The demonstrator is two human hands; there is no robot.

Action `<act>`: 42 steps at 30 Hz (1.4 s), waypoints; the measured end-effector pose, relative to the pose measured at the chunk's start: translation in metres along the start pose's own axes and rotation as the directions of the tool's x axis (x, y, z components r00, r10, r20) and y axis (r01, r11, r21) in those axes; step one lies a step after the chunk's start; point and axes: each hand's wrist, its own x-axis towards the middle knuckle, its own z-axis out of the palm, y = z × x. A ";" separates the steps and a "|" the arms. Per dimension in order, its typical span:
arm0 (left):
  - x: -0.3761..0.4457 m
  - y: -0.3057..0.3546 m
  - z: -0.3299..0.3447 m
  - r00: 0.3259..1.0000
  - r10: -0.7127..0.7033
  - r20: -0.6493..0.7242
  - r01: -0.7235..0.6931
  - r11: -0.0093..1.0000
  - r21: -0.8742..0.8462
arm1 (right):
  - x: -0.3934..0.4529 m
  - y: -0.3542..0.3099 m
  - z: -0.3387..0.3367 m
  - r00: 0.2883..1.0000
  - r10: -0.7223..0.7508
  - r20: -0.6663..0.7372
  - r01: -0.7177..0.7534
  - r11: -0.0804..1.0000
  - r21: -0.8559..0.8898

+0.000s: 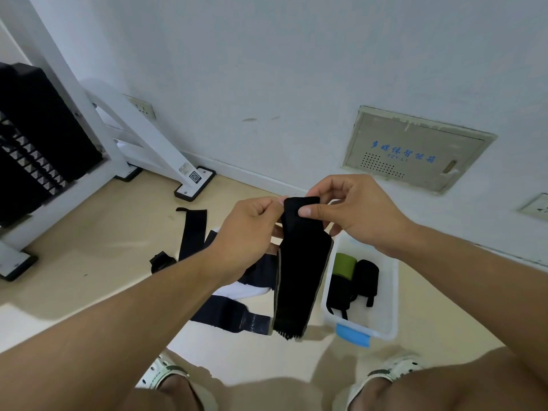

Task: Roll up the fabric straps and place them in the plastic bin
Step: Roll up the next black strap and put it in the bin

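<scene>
Currently, the view gives the following readings.

Held strap: one black fabric strap hangs upright in the air between both hands, above the floor and just left of the bin; its upper end is folded over, its lower end is frayed.
Left hand: the left hand pinches the strap's upper left edge; its fingertips are hidden behind the strap and its own knuckles.
Right hand: the right hand pinches the folded top, thumb on the front face, fingers curled behind it.
Plastic bin: one clear plastic bin with a blue latch stands on the floor right of the strap; its left wall is partly covered by the hanging strap.
Bin contents: three rolled straps are countable, one green roll and two black rolls; the second black roll lies below the green one and its outline is hard to make out.
Floor straps: one black strap lies flat beside a small black bundle; a dark navy strap and white fabric are largely hidden under the left forearm, so their count cannot be fixed.
Cut off: two shoes and both knees run out of the lower edge.
Background: a white machine frame and a wall panel.
</scene>
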 end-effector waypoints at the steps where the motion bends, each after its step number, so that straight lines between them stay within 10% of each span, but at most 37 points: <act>1: 0.000 0.000 0.000 1.000 -0.001 -0.001 0.001 1.000 -0.001 | 0.000 0.000 0.000 1.000 0.001 0.003 -0.001 1.000 0.000; 29: 0.001 -0.005 0.000 0.998 -0.051 0.033 0.048 0.996 0.081 | 0.001 0.004 -0.002 0.991 0.128 0.045 -0.130 0.990 0.054; 42: 0.001 -0.007 -0.003 0.998 -0.025 0.057 0.012 0.974 0.224 | 0.002 0.004 -0.002 0.995 -0.082 -0.053 0.081 0.997 -0.019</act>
